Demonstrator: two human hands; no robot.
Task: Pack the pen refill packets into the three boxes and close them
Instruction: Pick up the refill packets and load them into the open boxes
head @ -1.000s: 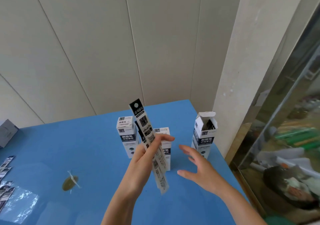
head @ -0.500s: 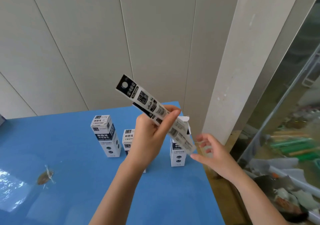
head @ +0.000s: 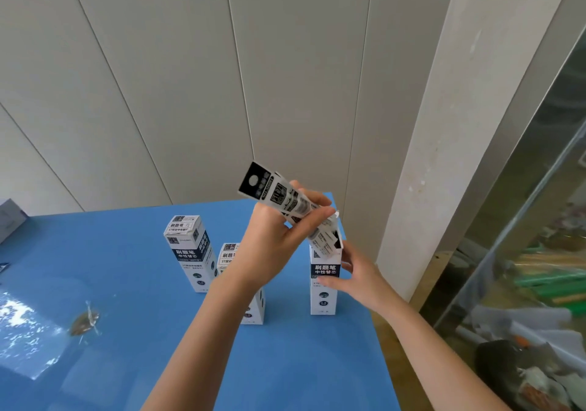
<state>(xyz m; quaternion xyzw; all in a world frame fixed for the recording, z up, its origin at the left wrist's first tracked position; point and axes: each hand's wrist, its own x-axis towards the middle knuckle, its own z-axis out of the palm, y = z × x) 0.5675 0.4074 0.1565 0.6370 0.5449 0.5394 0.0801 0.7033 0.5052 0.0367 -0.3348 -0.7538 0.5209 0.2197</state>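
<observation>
A blue table point(head: 301, 363) stands against a pale panelled wall point(head: 190, 77), with a glass partition point(head: 523, 252) along its right edge. Three tall white-and-navy refill boxes stand upright on it: the left box point(head: 189, 253) is closed and stands apart, the middle box point(head: 244, 284) is partly hidden behind the left forearm, and the right box point(head: 324, 284) near the table's right edge has its top flap open. The left hand point(head: 279, 245) is clamped on a bundle of pen refill packets point(head: 282, 198), held tilted, its lower end at the mouth of the right box. The right hand point(head: 358, 277) has its fingers lightly curled against the side of that box, steadying it. A small brownish object in clear wrap point(head: 84, 322) lies on the table at left.
</observation>
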